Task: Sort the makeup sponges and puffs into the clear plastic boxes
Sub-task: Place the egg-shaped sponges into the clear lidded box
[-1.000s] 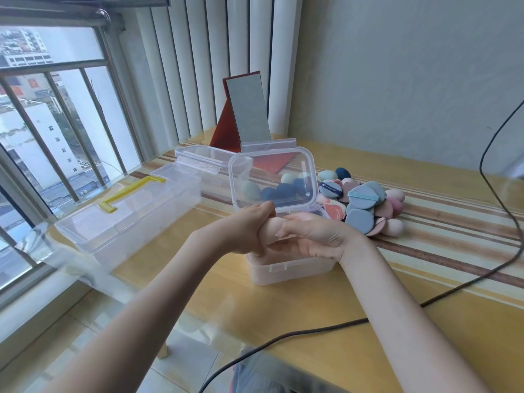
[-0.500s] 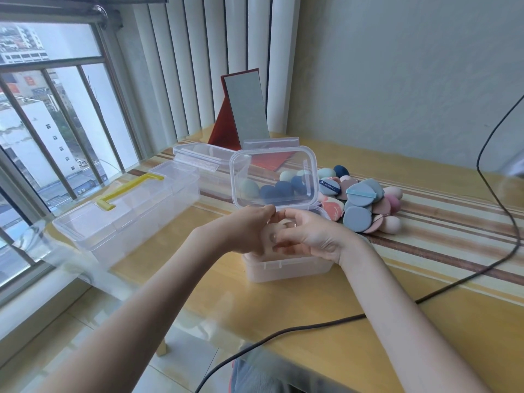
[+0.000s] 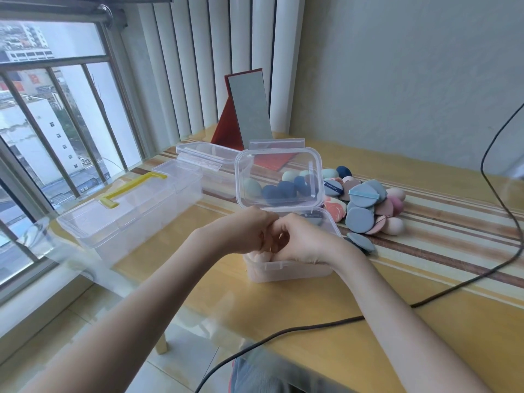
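Observation:
A small clear box [image 3: 286,269] stands near the table's front edge with its lid [image 3: 279,177] raised upright. My left hand [image 3: 243,231] and my right hand [image 3: 303,241] meet over its open top. Their curled fingers hold a pink sponge [image 3: 255,255] down inside it. A grey puff [image 3: 313,218] lies in the box behind my right hand. The loose pile of blue, grey and pink puffs and sponges [image 3: 365,202] lies right of the box. Blue and green sponges [image 3: 283,188] show through the lid.
A long clear box with a yellow handle [image 3: 130,211] lies to the left. Another clear box [image 3: 204,163] stands behind it. A red-backed mirror [image 3: 249,109] stands at the back. A black cable [image 3: 312,327] crosses the table front, and a single grey puff [image 3: 361,242] lies beside the small box.
Both hands have come down from above the box into its opening, taking the pink sponge with them. The sponge is now mostly hidden under my fingers.

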Demonstrator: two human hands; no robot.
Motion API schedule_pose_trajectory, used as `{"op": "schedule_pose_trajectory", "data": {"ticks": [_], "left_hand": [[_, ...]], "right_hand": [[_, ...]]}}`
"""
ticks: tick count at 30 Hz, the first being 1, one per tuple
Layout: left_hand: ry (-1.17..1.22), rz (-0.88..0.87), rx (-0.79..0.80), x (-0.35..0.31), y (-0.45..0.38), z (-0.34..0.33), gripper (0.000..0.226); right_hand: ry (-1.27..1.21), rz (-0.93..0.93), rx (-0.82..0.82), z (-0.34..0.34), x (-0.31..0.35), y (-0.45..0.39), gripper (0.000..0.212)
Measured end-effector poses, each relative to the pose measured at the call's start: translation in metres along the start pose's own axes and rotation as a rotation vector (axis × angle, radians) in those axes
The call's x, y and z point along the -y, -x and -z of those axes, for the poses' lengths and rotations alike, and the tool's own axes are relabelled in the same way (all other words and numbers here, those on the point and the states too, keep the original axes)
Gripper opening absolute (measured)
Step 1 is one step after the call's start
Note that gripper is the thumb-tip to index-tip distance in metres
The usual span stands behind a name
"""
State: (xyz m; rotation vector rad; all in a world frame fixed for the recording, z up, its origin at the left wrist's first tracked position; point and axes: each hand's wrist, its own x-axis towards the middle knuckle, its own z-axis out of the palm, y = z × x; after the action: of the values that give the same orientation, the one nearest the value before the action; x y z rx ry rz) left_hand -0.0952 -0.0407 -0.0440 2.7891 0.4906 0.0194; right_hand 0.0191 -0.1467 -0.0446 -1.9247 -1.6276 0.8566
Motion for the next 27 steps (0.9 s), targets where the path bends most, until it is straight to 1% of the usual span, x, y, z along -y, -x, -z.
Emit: {"op": "schedule_pose_trajectory", "data": {"ticks": [2, 4, 6, 7, 8, 10, 12, 14, 16, 19, 22, 25, 27], "left_hand": [[-0.003, 0.007, -0.004, -0.002, 0.002, 0.001, 0.022], [-0.01, 0.006, 0.008, -0.002, 0.003, 0.005, 0.02], [0.059, 0.002, 0.04, 0.001, 0.005, 0.011, 0.016], [0.127, 0.002, 0.053, 0.002, 0.008, 0.015, 0.015], [0.195, 0.011, 0.061, 0.005, 0.011, 0.018, 0.019], [0.243, 0.009, 0.064, 0.008, 0.017, 0.026, 0.03], [0.131, 0.005, 0.043, 0.012, 0.022, 0.032, 0.035], [-0.004, 0.027, 0.012, 0.015, 0.023, 0.034, 0.032], [-0.049, 0.052, -0.007, 0.017, 0.022, 0.03, 0.027], [-0.019, 0.054, -0.005, 0.016, 0.017, 0.02, 0.017], [0.031, 0.034, -0.036, 0.014, 0.014, 0.014, 0.012], [0.075, 0.02, -0.064, 0.014, 0.016, 0.012, 0.011], [0.108, 0.016, -0.094, 0.016, 0.018, 0.012, 0.01]], "right_hand": [[-0.032, 0.002, 0.004, 0.001, 0.0, 0.001, 0.019], [-0.084, 0.006, 0.043, 0.005, 0.0, 0.004, 0.021], [-0.214, -0.016, 0.091, 0.01, -0.002, 0.007, 0.03], [-0.246, -0.04, 0.09, 0.011, -0.004, 0.008, 0.032], [-0.225, -0.067, 0.075, 0.011, -0.006, 0.008, 0.029], [-0.035, -0.132, 0.073, 0.009, -0.007, 0.004, 0.019], [0.067, -0.166, 0.122, 0.008, -0.006, -0.001, 0.014], [0.041, -0.184, 0.18, 0.007, -0.005, -0.004, 0.014], [-0.037, -0.192, 0.215, 0.008, -0.007, -0.004, 0.016], [-0.096, -0.19, 0.214, 0.007, -0.013, -0.004, 0.019], [0.003, -0.213, 0.171, 0.003, -0.013, -0.011, 0.03], [0.082, -0.216, 0.168, 0.001, -0.007, -0.014, 0.02], [-0.008, -0.229, 0.196, 0.005, -0.009, -0.011, 0.025]]}}
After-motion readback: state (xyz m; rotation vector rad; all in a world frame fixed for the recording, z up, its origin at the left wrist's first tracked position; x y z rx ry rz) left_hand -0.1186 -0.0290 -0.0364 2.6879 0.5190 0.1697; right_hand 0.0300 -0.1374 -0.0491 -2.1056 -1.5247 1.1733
